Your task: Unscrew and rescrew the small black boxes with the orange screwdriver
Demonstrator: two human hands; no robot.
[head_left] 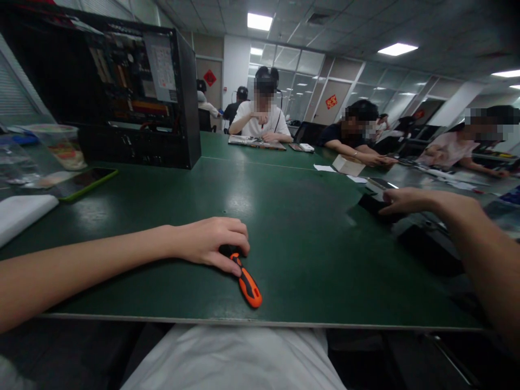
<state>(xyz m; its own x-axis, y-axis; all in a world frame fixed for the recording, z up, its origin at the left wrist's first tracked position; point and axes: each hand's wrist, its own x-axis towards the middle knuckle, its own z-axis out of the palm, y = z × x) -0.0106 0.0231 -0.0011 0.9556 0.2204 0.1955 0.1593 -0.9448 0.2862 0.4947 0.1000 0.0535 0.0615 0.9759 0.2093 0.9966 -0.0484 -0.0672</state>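
Note:
My left hand (221,241) rests on the green table near its front edge. Its fingers are curled round the upper part of a tool with an orange and black handle (248,284). The handle points toward me and slants right, and the tool's head is hidden under the fingers. My right hand (404,201) reaches out to the right side of the table. Thumb and fingers close on a black, flat-looking object (376,206), whose kind is unclear through blur. Below that hand lies another dark object (428,250), also blurred.
An open black computer case (189,103) stands at the left, beside a clear plastic container (65,143), a green-edged phone (87,183) and a white object (24,214). Across the green table (284,206) sit several people. An open cardboard box (348,165) lies at the right.

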